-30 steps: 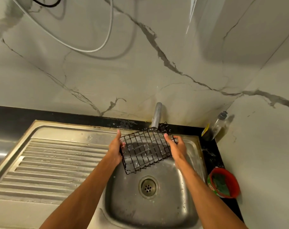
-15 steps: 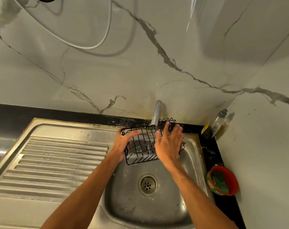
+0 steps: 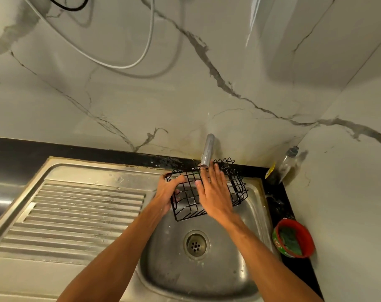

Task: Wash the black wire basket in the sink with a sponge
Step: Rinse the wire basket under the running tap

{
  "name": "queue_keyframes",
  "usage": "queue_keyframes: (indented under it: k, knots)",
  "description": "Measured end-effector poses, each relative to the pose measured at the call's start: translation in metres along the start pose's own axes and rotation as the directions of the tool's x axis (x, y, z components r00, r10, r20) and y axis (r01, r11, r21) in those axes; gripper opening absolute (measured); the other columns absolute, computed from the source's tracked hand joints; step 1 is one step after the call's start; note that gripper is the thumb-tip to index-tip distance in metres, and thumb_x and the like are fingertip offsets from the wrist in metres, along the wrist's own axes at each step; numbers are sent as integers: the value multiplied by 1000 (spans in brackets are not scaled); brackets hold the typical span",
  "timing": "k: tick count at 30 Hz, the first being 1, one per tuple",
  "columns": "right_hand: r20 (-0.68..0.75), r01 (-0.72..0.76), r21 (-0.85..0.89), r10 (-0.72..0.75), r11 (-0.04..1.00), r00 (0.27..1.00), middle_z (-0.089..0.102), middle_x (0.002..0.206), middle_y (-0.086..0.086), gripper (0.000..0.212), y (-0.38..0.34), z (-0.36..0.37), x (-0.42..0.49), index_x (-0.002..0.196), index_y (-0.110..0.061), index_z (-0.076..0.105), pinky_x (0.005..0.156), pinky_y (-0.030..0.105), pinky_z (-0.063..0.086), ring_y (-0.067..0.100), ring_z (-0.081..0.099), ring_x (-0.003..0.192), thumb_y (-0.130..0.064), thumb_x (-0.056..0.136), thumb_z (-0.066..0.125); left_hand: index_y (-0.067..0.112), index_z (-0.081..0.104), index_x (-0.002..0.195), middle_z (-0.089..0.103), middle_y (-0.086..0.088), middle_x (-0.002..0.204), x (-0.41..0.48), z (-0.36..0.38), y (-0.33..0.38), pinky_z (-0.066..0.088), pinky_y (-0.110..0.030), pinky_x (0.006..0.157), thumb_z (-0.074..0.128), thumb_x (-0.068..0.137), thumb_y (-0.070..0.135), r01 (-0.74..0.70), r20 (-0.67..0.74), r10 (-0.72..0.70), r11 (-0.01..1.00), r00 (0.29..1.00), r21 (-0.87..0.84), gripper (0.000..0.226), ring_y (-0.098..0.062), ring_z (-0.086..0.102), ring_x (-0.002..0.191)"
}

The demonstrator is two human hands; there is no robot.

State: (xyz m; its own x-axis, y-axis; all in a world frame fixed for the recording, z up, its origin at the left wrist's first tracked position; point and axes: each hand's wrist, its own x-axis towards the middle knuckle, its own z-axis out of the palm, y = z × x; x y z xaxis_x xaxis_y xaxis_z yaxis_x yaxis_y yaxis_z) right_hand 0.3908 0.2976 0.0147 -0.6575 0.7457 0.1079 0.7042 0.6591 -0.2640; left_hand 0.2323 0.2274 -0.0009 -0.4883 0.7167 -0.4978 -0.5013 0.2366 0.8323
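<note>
My left hand (image 3: 167, 190) grips the left rim of the black wire basket (image 3: 209, 190), held over the stainless steel sink (image 3: 207, 273) below the chrome tap (image 3: 207, 151). My right hand (image 3: 215, 192) lies open and flat on its mesh, holding nothing. Scrubbing appears not yet begun: the green sponge (image 3: 290, 241) sits inside the red round tub (image 3: 294, 238) at 3 o'clock on the black tabletop (image 3: 278, 205).

The basket (image 3: 209, 190) is up over the sink (image 3: 207, 280), right under the tap (image 3: 207, 152), with the drain (image 3: 195, 245) below it. Draining board (image 3: 76, 214) sits left of the sink. On the right, a tub (image 3: 294, 240) is on the counter, with a bottle (image 3: 288, 163) behind it in the corner.
</note>
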Motion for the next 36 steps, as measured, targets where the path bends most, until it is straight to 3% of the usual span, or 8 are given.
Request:
queue_keyframes:
  k: [3,7,11,16,20,24,28,36]
  knots:
    - [21,253,-32,-253,967,967,-13,164,-2,58,-16,7,-12,157,-29,-5,123,43,-6,15,-15,151,-47,106,14,10,51,135,70,-16,112,2,-4,-6,54,-35,65,92,55,43,26,56,-26,1000,998,5,96,-28,67,91]
    - [62,-37,-4,37,999,997,-19,162,3,60,5,4,-6,156,-29,-9,124,46,-3,19,-19,149,-52,102,4,13,51,128,65,-9,96,-5,-13,-14,48,-29,53,80,77,34,54,15,-55,997,998,52,62,-18,58,75]
    - [80,287,-39,-283,957,956,-15,164,-2,58,-21,13,-27,157,-28,-4,122,41,-9,15,-17,150,-49,105,12,6,59,115,68,-4,76,-7,-16,-15,49,-26,47,73,89,27,80,46,-83,996,996,47,36,-15,64,61]
    - [61,-155,-62,159,986,985,-21,161,6,64,23,2,-3,155,-26,-10,123,45,-4,24,-15,150,-53,98,-3,6,61,113,53,3,65,-3,-26,-17,42,-29,51,70,92,29,82,29,-84,996,996,46,33,-12,50,59]
    - [67,111,-64,-106,992,992,-16,162,0,60,7,11,-7,156,-28,-8,123,45,-6,20,-15,150,-51,103,5,15,59,94,49,3,65,-1,-37,-16,40,-27,49,66,95,31,86,15,-87,995,996,44,17,-11,47,59]
    - [93,-162,10,160,987,983,-18,161,6,62,25,9,12,156,-21,-6,123,46,-3,24,-13,151,-50,103,6,16,56,95,48,3,65,-1,-53,-13,38,-26,43,68,93,26,62,21,-62,997,998,39,15,-12,46,55]
    - [72,138,47,-141,989,987,-17,162,3,63,-3,21,0,156,-19,-8,122,38,-8,17,-16,150,-50,104,12,16,57,93,47,2,65,-3,-70,-4,35,-22,43,61,97,24,48,1,-48,997,999,53,10,-10,44,50]
    - [49,164,82,-168,983,984,-13,163,0,61,-15,34,-2,157,-20,-3,123,37,-5,14,-13,151,-48,105,11,13,55,90,45,1,59,-21,-85,5,34,-22,38,58,97,11,17,-20,-16,999,1000,38,8,-12,41,50]
